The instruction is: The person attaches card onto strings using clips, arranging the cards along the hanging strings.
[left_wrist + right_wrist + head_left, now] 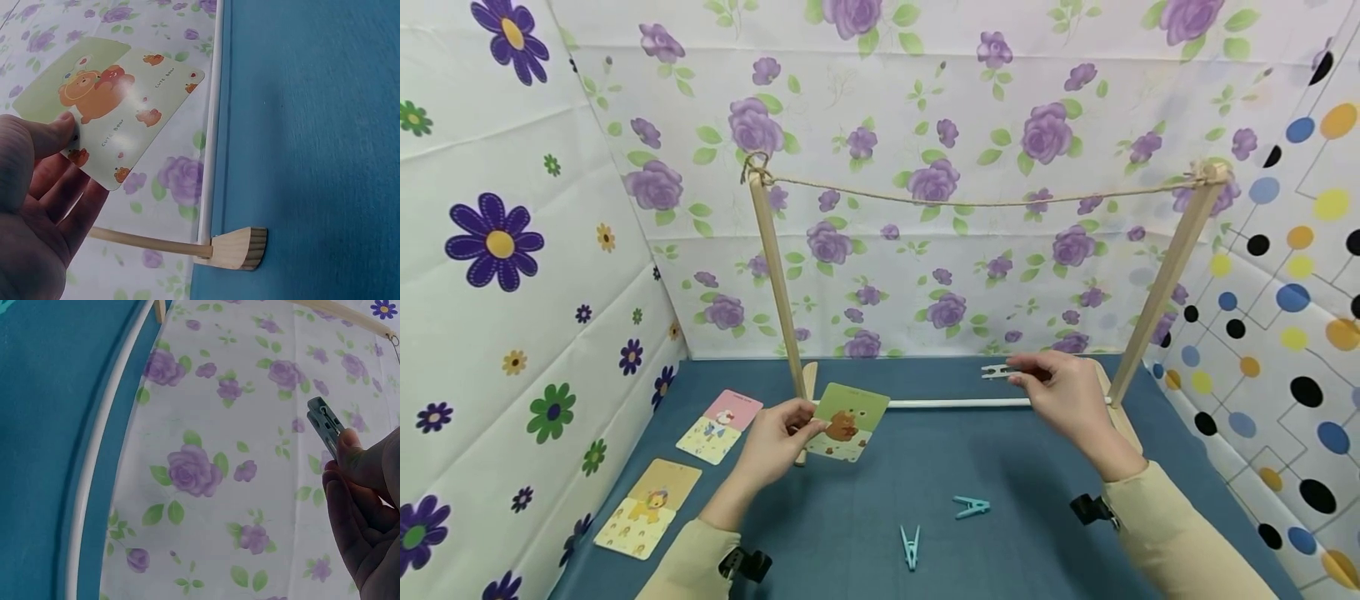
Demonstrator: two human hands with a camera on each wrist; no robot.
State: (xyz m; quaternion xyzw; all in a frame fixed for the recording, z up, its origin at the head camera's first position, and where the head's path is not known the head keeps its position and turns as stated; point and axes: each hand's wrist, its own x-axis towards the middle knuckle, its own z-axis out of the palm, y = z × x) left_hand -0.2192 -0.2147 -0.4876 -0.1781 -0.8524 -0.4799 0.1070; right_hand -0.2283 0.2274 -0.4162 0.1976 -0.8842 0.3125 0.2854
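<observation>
Between thumb and fingers, my left hand pinches a green bear card by its left edge, held up near the left post. In the left wrist view the card shows a brown bear and small "CUTE BEAR" lettering. My right hand pinches a pale grey-blue clothespin, its jaw end pointing left, above the right part of the table. The right wrist view shows the clothespin between thumb and fingertips. A twine line hangs above and behind both hands, sagging slightly.
Two wooden posts carry the twine, joined low down by a white rod. On the blue tabletop lie two teal clothespins near the front. At left lie a pink card and a yellow lion card. Flowered cloth stands behind.
</observation>
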